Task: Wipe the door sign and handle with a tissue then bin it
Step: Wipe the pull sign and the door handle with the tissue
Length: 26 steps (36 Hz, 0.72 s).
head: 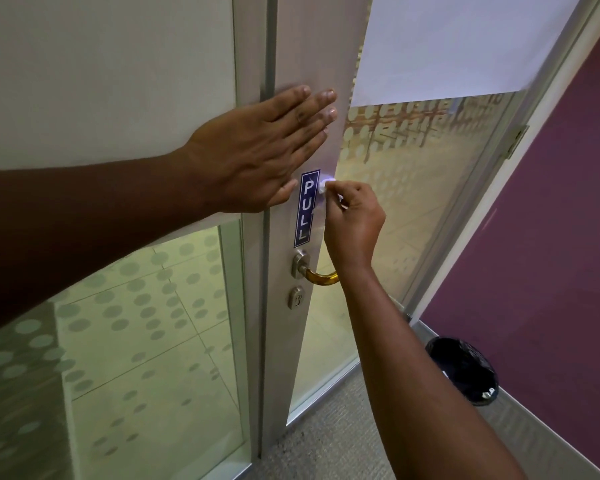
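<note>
A blue vertical PULL sign (306, 209) is stuck on the pale door stile above the handle. My right hand (354, 223) pinches a small wad of white tissue (326, 186) and presses it against the sign's upper right edge. My left hand (257, 157) lies flat on the door, fingers spread, just left of and above the sign. Below the sign, the metal rose with its brass lever handle (321, 277) shows, partly hidden behind my right wrist. A keyhole cylinder (297, 297) sits under it.
A bin with a black liner (465, 370) stands on the carpet at the lower right, against the purple wall (551, 237). Frosted dotted glass panels (136, 323) flank the door stile. A white sheet (458, 43) covers the upper glass.
</note>
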Each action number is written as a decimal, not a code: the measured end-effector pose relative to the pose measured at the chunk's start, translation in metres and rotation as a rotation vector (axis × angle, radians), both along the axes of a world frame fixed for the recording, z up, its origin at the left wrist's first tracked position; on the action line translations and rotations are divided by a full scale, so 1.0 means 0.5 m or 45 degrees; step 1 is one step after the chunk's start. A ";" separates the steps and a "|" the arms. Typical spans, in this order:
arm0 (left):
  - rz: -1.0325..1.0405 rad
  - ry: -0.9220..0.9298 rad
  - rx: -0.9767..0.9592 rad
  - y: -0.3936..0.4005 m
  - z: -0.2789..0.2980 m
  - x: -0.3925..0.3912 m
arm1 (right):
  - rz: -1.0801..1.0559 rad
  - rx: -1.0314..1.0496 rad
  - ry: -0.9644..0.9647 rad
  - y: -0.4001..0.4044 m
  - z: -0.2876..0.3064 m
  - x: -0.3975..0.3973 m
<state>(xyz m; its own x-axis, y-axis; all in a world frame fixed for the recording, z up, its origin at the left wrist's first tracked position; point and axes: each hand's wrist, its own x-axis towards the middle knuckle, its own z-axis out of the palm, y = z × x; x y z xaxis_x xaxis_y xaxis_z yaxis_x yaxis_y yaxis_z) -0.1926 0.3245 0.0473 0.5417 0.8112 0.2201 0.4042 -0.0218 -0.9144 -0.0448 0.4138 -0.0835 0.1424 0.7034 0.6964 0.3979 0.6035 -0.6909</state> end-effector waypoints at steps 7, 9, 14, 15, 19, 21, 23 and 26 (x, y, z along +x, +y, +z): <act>-0.023 -0.024 -0.006 0.002 -0.003 -0.003 | -0.087 -0.099 0.099 -0.019 -0.065 -0.032; -0.026 -0.025 0.001 0.001 -0.002 -0.003 | -0.063 -0.161 0.072 -0.027 -0.081 -0.031; -0.026 -0.012 0.009 0.001 -0.003 -0.004 | 0.124 -0.528 0.006 0.002 -0.064 0.037; -0.027 -0.013 0.010 0.001 -0.002 -0.004 | 0.149 -0.577 0.075 0.013 -0.052 0.057; -0.028 -0.002 0.016 0.002 -0.003 -0.005 | 0.262 -0.692 0.100 0.056 0.003 0.141; -0.029 0.003 0.020 0.002 -0.003 -0.005 | 0.300 -0.707 -0.108 0.071 0.021 0.171; -0.027 0.001 0.020 0.002 -0.003 -0.006 | 0.247 -0.698 -0.410 0.082 0.024 0.185; -0.034 0.002 0.025 0.003 -0.006 -0.008 | 0.149 -0.673 -0.793 0.091 0.009 0.185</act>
<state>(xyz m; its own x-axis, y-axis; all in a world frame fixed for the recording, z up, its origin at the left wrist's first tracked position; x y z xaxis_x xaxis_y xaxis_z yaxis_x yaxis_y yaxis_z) -0.1966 0.3260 0.0441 0.5633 0.7922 0.2349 0.4020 -0.0144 -0.9155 0.0477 0.4593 -0.0791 -0.2554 0.9467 0.1965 0.7567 0.3222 -0.5689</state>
